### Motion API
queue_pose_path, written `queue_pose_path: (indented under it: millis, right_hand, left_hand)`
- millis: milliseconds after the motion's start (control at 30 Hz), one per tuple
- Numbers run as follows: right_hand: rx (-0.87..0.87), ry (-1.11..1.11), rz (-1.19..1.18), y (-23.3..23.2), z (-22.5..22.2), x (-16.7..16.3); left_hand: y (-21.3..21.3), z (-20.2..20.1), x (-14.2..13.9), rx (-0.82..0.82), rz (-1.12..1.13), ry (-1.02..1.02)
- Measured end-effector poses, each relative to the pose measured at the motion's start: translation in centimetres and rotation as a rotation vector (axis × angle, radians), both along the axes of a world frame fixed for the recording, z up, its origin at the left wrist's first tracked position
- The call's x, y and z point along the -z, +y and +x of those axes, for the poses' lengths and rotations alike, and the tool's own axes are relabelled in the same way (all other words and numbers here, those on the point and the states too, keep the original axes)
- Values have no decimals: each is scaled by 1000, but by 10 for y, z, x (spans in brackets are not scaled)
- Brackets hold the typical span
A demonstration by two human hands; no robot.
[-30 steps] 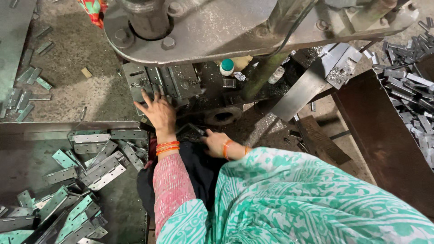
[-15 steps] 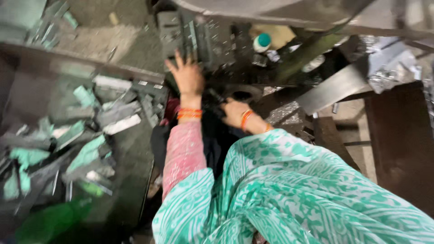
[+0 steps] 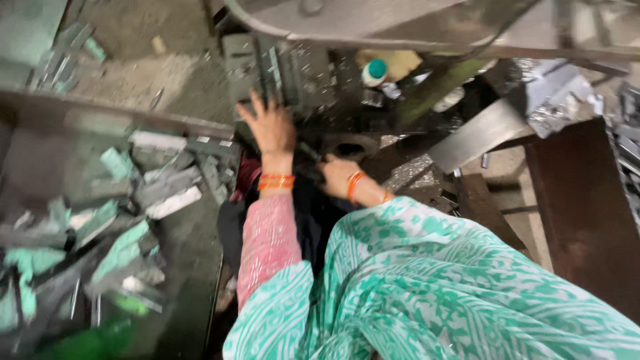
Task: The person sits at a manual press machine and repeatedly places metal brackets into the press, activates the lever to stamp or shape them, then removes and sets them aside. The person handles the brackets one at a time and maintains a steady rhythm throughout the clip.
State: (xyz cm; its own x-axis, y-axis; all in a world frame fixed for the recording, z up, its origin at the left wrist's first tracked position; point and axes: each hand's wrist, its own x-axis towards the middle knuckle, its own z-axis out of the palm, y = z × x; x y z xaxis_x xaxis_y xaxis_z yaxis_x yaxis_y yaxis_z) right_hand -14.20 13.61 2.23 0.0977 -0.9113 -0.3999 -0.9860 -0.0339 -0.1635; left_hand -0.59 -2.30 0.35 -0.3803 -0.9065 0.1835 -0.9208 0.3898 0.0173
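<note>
**Ana:** Fingers (image 3: 250,110) of the left hand (image 3: 270,127) are spread wide and flat, pressed against the dark metal block (image 3: 280,77) of the press machine, gripping nothing that I can make out.

**Ben:** And the right hand (image 3: 339,177)?

**Ana:** Lower down, just beside a round hole (image 3: 347,148) in the machine's base plate. Its fingers curl down and away from the camera, so I cannot tell whether they have hold of anything. Orange bangles (image 3: 277,182) sit on the left wrist, and more of them on the right.

**Ben:** Where does that block sit?

**Ana:** Straight ahead of the person, under the big grey curved machine frame (image 3: 373,27) that runs across the top of the view.

**Ben:** What surrounds it?

**Ana:** A small bottle with a green cap (image 3: 375,72) stands just right of the block. On the left, a steel tray (image 3: 60,107) holds a heap of flat metal strips (image 3: 127,200), some coated pale green, all blurred. To the right, a slanted metal chute (image 3: 477,137) lies near a rusty brown bin wall (image 3: 587,213), with more grey metal pieces (image 3: 630,153) behind it.

**Ben:** Clothing?

**Ana:** A pink sleeve (image 3: 267,240) and a green-and-white patterned cloth (image 3: 440,287) fill the foreground.
</note>
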Motion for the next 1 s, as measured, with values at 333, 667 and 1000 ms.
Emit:
queue_pose_path:
  millis: [333,667,1000]
  right_hand:
    - [88,-124,-35,17,6,0]
    - [18,-155,-102,4,-1,-2]
    - [85,-166,-66,24,-2,25]
  left_hand:
    - [8,1,-4,-16,-120,62]
    - [-3,6,-12,-32,-108,-94]
    - [-5,11,15,32,-158,126]
